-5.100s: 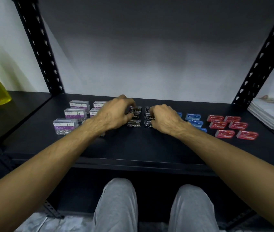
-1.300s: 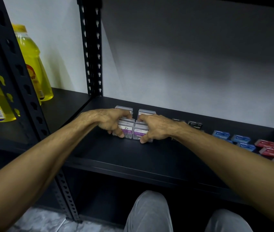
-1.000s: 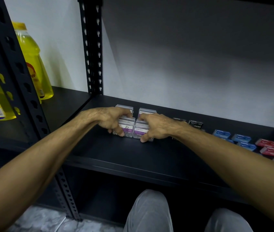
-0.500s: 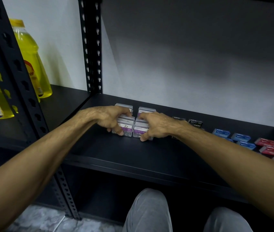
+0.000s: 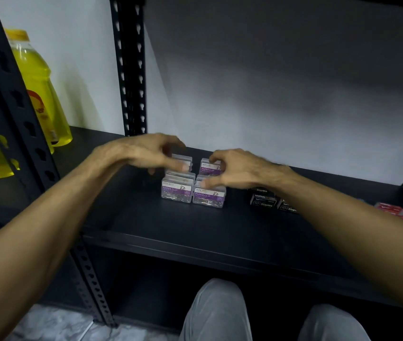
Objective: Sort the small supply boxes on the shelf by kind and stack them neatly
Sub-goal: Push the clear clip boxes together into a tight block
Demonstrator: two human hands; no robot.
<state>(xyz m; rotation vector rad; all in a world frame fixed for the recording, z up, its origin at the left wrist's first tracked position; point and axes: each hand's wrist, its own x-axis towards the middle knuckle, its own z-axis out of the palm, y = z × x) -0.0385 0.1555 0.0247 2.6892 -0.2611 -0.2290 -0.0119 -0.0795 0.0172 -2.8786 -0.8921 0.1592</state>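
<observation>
The clear paper clip boxes sit grouped in two rows on the black shelf, with the left hand hovering just above the back-left box, fingers loosely curled and empty, and the right hand over the right boxes, fingertips touching them.

Clear paper clip boxes with purple labels stand stacked, two columns touching; black staples boxes well right

- Both forearms are bare, no sleeves showing, nothing on either wrist.
- The left hand and the right hand wear no gloves or rings.
- Light grey trousers cover both knees.
</observation>
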